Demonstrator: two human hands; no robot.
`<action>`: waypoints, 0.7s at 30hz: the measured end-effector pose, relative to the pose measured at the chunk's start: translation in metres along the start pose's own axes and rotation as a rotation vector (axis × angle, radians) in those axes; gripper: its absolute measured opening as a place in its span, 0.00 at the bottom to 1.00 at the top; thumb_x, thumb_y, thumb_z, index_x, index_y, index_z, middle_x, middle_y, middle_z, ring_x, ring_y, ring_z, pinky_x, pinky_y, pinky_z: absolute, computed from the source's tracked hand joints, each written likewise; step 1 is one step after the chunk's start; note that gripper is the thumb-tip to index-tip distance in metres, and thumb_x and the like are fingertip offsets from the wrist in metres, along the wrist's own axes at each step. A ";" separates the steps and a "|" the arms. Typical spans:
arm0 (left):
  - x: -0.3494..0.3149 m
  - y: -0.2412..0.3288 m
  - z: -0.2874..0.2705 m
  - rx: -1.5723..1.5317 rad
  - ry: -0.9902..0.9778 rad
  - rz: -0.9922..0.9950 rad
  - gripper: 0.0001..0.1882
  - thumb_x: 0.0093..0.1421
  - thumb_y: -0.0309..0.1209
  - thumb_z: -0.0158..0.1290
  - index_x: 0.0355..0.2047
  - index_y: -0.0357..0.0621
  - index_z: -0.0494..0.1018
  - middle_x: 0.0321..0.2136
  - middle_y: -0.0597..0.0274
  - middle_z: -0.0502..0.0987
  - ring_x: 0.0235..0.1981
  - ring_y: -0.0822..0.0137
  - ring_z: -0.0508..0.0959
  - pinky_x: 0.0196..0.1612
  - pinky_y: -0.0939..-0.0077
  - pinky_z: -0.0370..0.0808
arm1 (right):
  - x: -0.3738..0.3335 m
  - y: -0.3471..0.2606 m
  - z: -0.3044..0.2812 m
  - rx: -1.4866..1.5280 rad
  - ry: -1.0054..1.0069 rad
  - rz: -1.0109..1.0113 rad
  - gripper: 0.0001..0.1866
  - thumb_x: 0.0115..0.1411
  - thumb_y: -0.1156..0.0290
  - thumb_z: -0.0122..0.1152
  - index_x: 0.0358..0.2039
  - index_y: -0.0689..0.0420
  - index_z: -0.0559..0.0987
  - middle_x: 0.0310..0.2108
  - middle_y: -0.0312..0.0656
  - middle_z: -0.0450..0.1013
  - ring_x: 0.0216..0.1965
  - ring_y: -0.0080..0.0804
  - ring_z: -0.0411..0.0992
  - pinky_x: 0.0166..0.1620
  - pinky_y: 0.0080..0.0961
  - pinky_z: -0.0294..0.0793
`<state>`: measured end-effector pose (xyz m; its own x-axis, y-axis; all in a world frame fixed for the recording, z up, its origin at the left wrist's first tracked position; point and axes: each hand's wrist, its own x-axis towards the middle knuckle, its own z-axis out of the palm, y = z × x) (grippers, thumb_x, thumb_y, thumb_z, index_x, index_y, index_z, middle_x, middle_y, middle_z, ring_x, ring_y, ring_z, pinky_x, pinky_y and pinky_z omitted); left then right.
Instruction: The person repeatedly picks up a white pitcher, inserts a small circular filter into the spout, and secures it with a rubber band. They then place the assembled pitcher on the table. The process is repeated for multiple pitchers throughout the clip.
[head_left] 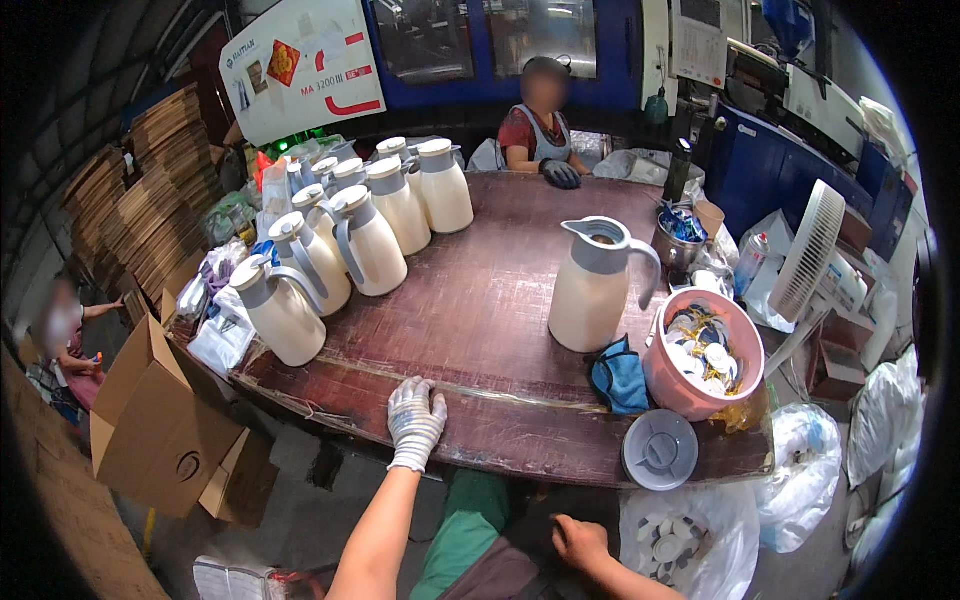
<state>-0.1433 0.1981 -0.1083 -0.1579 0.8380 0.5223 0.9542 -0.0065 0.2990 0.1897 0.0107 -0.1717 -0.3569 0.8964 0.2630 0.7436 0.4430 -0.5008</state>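
My left hand (416, 420), in a white knit glove, lies flat with its fingers stretched out on the near edge of the brown table (480, 330). My right hand (580, 542) is bare and hangs below the table edge by my lap; its fingers are curled in, and whatever may be in them is hidden. A cream thermos jug (588, 300) with a grey spout and handle stands upright on the table without a lid, its top open. Right of my lap, a clear plastic bag (730, 530) holds several white and grey round parts.
Several lidded cream jugs (370, 240) stand at the left. At the right are a pink bucket (668, 385) of small parts, a blue cloth (620, 378), a grey round lid-like part (660, 450) and a white fan (808, 250). A person (543, 130) sits across the table.
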 end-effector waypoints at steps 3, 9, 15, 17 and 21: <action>0.001 0.001 -0.002 -0.026 0.006 0.012 0.14 0.54 0.36 0.56 0.40 0.44 0.77 0.45 0.52 0.77 0.52 0.53 0.73 0.58 0.58 0.66 | -0.002 0.000 0.001 -0.008 -0.029 0.037 0.14 0.54 0.66 0.63 0.42 0.50 0.77 0.20 0.42 0.75 0.21 0.41 0.75 0.25 0.38 0.73; 0.001 -0.002 -0.003 -0.063 0.017 0.007 0.13 0.54 0.36 0.56 0.38 0.45 0.76 0.44 0.54 0.77 0.52 0.55 0.73 0.58 0.58 0.64 | 0.004 -0.005 -0.004 0.046 -0.056 0.094 0.17 0.55 0.65 0.63 0.46 0.51 0.76 0.24 0.42 0.76 0.24 0.43 0.76 0.27 0.37 0.74; 0.003 0.004 -0.002 -0.075 0.035 0.015 0.12 0.54 0.36 0.56 0.37 0.45 0.77 0.43 0.55 0.77 0.51 0.55 0.73 0.58 0.58 0.65 | 0.070 -0.037 -0.053 0.384 -0.188 0.097 0.26 0.56 0.68 0.62 0.56 0.50 0.69 0.32 0.40 0.77 0.30 0.43 0.76 0.33 0.37 0.76; 0.005 0.004 -0.005 -0.079 0.031 0.007 0.12 0.54 0.36 0.57 0.37 0.45 0.77 0.43 0.54 0.77 0.50 0.54 0.74 0.57 0.59 0.66 | 0.115 -0.045 -0.078 0.230 -0.042 -0.094 0.26 0.53 0.74 0.64 0.53 0.53 0.71 0.39 0.43 0.76 0.35 0.43 0.77 0.38 0.33 0.77; 0.003 -0.002 -0.006 -0.076 0.032 -0.026 0.11 0.53 0.34 0.57 0.35 0.44 0.78 0.42 0.54 0.78 0.49 0.54 0.75 0.55 0.59 0.68 | 0.219 -0.043 -0.134 0.025 0.193 -0.180 0.28 0.51 0.74 0.62 0.54 0.54 0.69 0.51 0.50 0.70 0.48 0.50 0.73 0.46 0.39 0.76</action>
<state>-0.1466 0.1978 -0.1027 -0.1912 0.8206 0.5385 0.9278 -0.0280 0.3720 0.1553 0.1862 0.0181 -0.3662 0.7844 0.5006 0.6627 0.5975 -0.4514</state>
